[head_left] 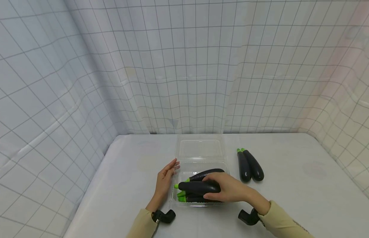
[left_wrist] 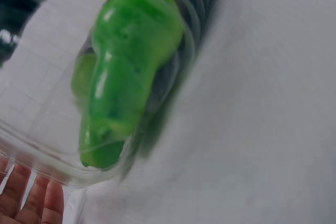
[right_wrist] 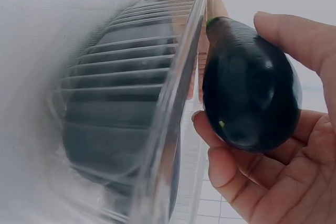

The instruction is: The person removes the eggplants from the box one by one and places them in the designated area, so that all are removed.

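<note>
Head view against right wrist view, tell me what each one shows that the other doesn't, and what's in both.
Only the head view: the pair of eggplants on the table, and the beige sleeves.

Only the right wrist view: the ribs on the side wall of the clear container, and a pale fleck on the held eggplant.

Both: that eggplant in the grip of the right hand, the container, and the left hand, only partly visible from the wrist.

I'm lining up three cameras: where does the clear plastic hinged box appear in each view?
Head: the clear plastic hinged box lies below centre, its lid open toward the top.
Left wrist: across the left side, its rounded corner toward the bottom.
Right wrist: left of centre, its ribbed wall seen side-on.
Shared landmark: the glossy, dark, elongated eggplants inside it, partly visible through the plastic in both wrist views.
</note>
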### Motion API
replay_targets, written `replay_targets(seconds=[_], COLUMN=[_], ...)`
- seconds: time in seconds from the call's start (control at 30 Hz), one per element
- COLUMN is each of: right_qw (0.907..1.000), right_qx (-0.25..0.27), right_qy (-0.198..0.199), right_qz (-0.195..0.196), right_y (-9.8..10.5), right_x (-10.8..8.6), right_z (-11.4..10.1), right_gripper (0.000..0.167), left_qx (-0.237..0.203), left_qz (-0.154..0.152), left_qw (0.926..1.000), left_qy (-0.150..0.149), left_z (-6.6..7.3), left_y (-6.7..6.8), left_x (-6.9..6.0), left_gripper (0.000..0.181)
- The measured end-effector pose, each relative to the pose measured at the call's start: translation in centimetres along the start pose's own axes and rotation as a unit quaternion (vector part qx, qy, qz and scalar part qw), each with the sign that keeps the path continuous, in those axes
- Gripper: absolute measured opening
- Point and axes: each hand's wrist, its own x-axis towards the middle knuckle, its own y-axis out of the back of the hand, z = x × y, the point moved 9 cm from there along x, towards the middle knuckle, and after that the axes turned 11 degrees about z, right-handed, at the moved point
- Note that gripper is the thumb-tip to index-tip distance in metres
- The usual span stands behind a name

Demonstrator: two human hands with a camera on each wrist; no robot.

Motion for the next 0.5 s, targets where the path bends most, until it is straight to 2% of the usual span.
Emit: replay_targets(seconds=[0.2, 0.5], right_qw=[0.9997, 0.9980], right_qx=[-0.014, -0.028], right_qy=[-0.008, -0.013], right_qz=[0.016, 0.055], right_y=[0.4, 1.2], right_x=[0.0, 0.1], right_z=[0.1, 0.3], right_gripper=[0.049, 0.049], left_qx=[-0.001, -0.003], left_qz=[0.000, -0.006], left_qw=[1.0000, 0.9999], left_qy=[0.003, -0.016], left_z=[-0.1, 0.4], left_y=[0.0, -0.1], left_x=[0.0, -0.2], left_gripper=[0.037, 0.037])
